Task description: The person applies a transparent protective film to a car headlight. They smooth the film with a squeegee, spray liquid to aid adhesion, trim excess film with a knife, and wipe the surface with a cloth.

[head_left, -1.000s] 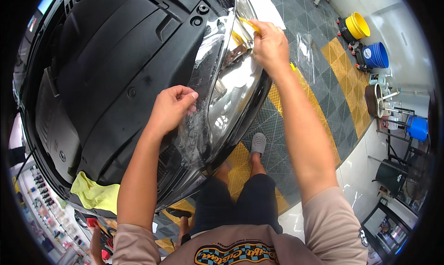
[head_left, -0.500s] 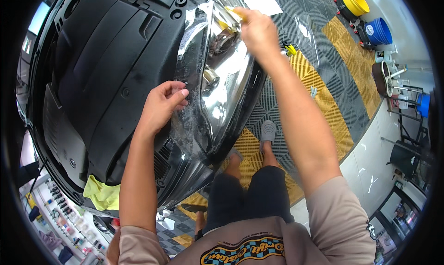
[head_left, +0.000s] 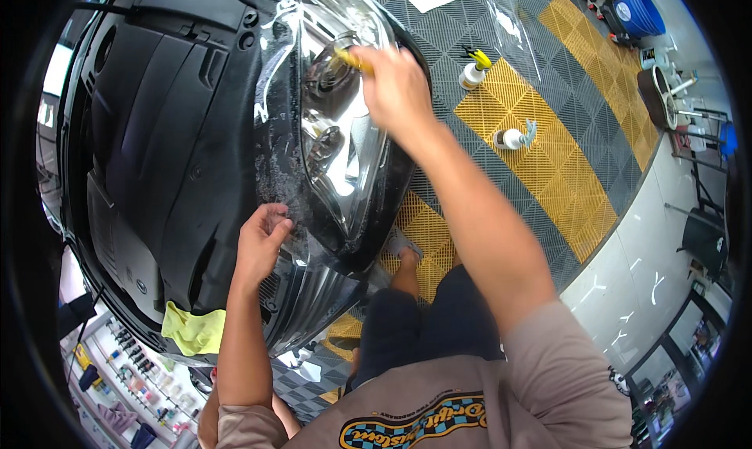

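A car headlight (head_left: 348, 155) lies below me, with wet-looking clear film (head_left: 276, 167) spread over it and past its inner edge. Held in my right hand (head_left: 395, 93) is a small yellow squeegee (head_left: 352, 60), its edge against the upper part of the lens. The fingers wrap round it, so part of it is hidden. My left hand (head_left: 262, 238) is at the film's edge beside the lower headlight, fingers curled and thumb drawn in, pinching what appears to be the clear film. The black engine cover (head_left: 164, 120) lies to its left.
A yellow-green cloth (head_left: 192, 329) rests on the car's front edge. Two spray bottles, one with a yellow head (head_left: 472, 75) and one with a grey head (head_left: 511, 139), stand on the tiled floor. A blue bucket (head_left: 642, 12) and a brown stool (head_left: 656, 97) are farther right.
My view has shifted, bringing both spray bottles out fully. The right hand with the squeegee has moved across the upper lens; the left hand stays curled near the film's edge.
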Motion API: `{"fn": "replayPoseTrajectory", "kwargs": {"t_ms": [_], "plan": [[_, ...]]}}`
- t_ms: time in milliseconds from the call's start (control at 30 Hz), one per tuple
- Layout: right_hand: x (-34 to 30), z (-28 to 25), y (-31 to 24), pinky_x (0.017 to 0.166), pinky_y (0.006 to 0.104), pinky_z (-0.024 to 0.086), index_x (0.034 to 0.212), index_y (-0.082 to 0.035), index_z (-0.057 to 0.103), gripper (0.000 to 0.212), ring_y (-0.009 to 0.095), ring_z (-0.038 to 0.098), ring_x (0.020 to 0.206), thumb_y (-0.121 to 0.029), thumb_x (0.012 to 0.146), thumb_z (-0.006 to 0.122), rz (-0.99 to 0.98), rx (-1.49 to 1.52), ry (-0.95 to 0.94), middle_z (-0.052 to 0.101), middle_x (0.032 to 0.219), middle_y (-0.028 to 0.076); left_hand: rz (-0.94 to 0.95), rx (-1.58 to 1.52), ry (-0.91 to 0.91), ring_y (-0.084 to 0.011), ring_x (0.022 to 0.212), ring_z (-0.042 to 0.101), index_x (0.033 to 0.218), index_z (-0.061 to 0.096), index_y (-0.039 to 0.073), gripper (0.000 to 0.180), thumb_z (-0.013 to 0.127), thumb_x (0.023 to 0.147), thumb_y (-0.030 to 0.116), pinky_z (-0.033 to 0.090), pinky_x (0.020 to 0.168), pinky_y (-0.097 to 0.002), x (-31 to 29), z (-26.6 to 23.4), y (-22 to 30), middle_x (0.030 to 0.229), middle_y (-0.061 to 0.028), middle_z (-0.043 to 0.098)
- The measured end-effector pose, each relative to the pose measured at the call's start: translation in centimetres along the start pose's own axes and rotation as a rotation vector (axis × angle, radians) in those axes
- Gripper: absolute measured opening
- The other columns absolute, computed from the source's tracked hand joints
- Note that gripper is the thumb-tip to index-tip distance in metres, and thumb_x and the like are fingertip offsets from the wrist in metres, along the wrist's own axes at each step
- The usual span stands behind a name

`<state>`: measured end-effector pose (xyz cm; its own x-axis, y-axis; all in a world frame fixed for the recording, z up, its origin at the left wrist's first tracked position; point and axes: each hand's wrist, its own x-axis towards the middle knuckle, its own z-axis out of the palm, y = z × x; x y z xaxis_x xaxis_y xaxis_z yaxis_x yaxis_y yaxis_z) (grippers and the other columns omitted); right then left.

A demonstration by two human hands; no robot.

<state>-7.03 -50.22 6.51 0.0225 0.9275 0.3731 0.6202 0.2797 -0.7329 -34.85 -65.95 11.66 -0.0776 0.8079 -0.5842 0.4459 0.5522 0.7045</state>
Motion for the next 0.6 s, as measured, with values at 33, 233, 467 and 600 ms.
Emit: {"fn": "replayPoseTrajectory", "kwargs": {"t_ms": [33,233,467,600], "plan": [[1.7,0.1,1.0,0.085,0.0447,0.049,0.119,-0.012,0.066,0.039,0.033,0.059,0.094,-0.002,0.082,0.057,-0.029,-0.058,0.017,0.064,0.101,0.012,0.006,-0.024,-0.008,-0.0093,0.078,0.060,0.114,0.061,-0.001,0.025,0.067,0.090,0.003,0.049,0.072,-0.0242,0.0,0.2,0.0,0.088,-0.0022,0.064],[-18.0,4.3,-5.0,0.089,0.0480,0.043,0.122,-0.013,0.063,0.044,0.033,0.055,0.103,-0.005,0.079,0.060,-0.051,-0.026,-0.181,0.059,0.113,0.014,-0.026,0.108,0.021,-0.0081,0.076,0.057,0.108,0.064,0.001,0.020,0.069,0.090,0.006,0.047,0.070,-0.0231,-1.5,-1.1,-0.6,0.086,-0.0002,0.062],[-17.3,1.5,-2.4,0.099,0.0481,0.043,0.135,-0.016,0.059,0.057,0.037,0.055,0.112,-0.001,0.080,0.060,0.031,0.169,-0.327,0.061,0.118,0.016,-0.081,0.075,0.054,-0.0082,0.073,0.054,0.096,0.063,0.001,0.013,0.071,0.090,0.009,0.045,0.069,-0.0229,-3.4,-2.1,-1.9,0.081,0.0012,0.061],[0.6,-0.1,-0.7,0.088,0.0476,0.046,0.115,-0.010,0.068,0.030,0.034,0.058,0.101,-0.011,0.088,0.056,-0.022,0.089,0.011,0.063,0.105,0.014,0.006,0.189,0.150,-0.0078,0.073,0.053,0.102,0.063,0.000,0.016,0.069,0.090,0.007,0.045,0.070,-0.0225,-3.5,-1.3,-2.2,0.080,0.0009,0.061]]}}
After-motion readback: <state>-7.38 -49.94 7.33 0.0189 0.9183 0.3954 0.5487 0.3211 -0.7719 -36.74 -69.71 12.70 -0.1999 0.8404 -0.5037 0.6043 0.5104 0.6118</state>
